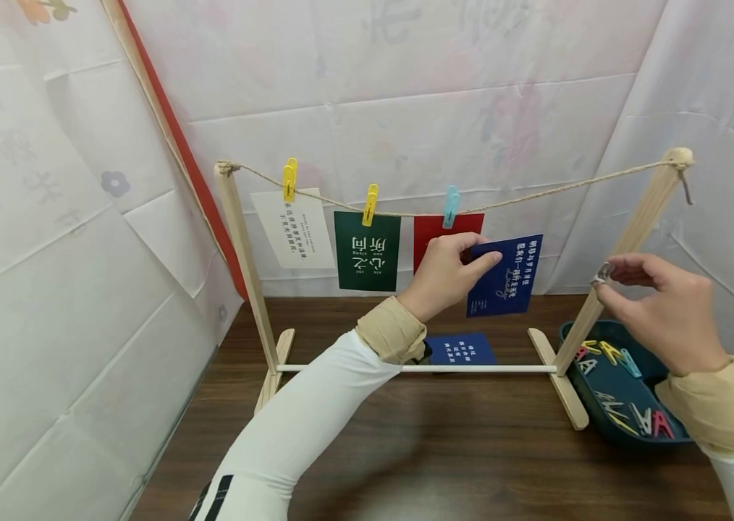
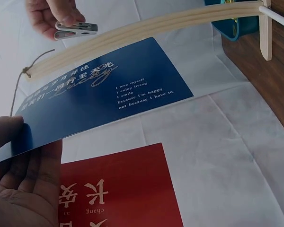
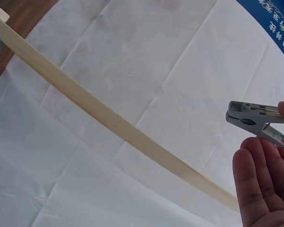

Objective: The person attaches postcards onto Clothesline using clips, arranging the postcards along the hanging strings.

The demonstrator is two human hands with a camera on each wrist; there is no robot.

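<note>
In the head view my left hand (image 1: 448, 271) pinches a blue card (image 1: 507, 278) by its left edge, just below the rope (image 1: 536, 197). White lettering covers the card's face. My right hand (image 1: 669, 311) is beside the right post, holding a grey clothespin (image 3: 255, 118) between thumb and fingers; its jaws are closed in the right wrist view. On the rope hang a white card (image 1: 293, 230) and a green card (image 1: 368, 253), each under a yellow clothespin. A light-blue clothespin (image 1: 450, 207) holds a red card (image 1: 428, 235), partly hidden behind my left hand.
A wooden frame with a left post (image 1: 250, 275) and a right post (image 1: 630, 239) carries the rope. Another blue card (image 1: 461, 349) lies on the brown table (image 1: 406, 449) near the white crossbar (image 1: 471, 369). At right, a dark green tray (image 1: 627, 438) holds several clothespins.
</note>
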